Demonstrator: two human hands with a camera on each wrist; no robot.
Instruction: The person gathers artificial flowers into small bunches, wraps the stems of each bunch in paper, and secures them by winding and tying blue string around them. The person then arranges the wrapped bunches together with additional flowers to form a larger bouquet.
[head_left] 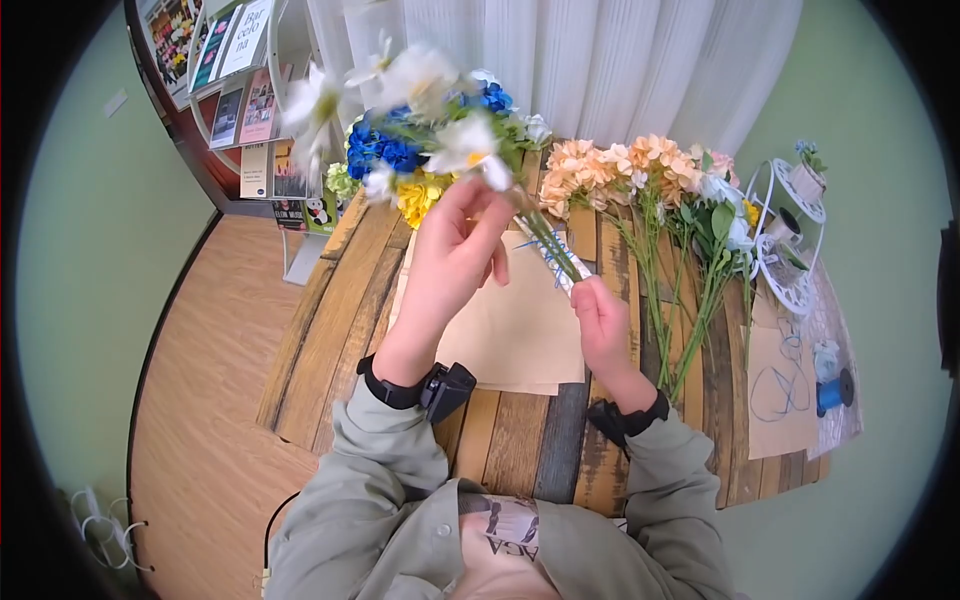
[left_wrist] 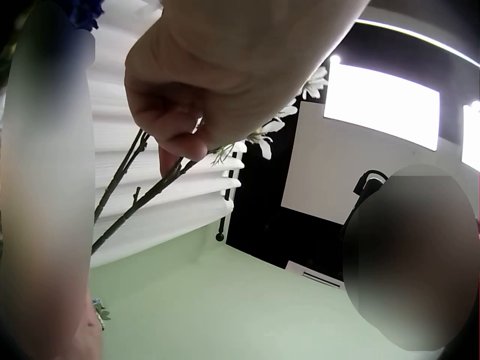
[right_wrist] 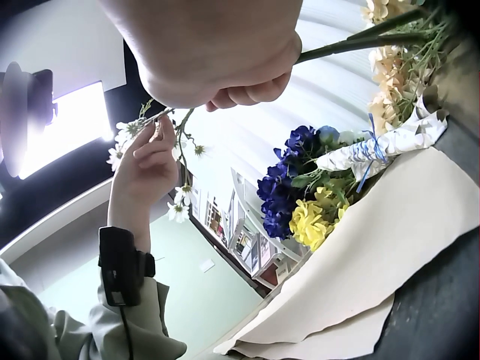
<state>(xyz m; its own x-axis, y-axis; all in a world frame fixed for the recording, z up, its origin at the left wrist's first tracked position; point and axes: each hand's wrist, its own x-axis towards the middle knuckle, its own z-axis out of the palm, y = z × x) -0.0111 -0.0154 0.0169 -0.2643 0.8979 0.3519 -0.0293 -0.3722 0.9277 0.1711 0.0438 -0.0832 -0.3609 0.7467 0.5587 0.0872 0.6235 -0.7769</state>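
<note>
White artificial flowers (head_left: 465, 145), blurred in the head view, stand up over the table on long green stems (head_left: 552, 246). My right hand (head_left: 603, 322) grips these stems low down, fingers curled round them. Just below the blooms my left hand (head_left: 462, 250) pinches a stem between thumb and fingers; the left wrist view shows the forked brown-green stem (left_wrist: 142, 196) leaving its fingertips. Behind the raised stems, a bouquet of blue flowers (right_wrist: 281, 180) and yellow flowers (right_wrist: 319, 217) lies on kraft paper (head_left: 500, 335), its handle wrapped in white and tied with blue string (right_wrist: 367, 152).
Peach flowers (head_left: 640, 170) and pale blue ones (head_left: 735, 215) lie at the table's right on long stems. Beyond them stands a white wire rack (head_left: 790, 285) near a spool of blue ribbon (head_left: 834, 392). A book rack (head_left: 240, 100) is at the far left.
</note>
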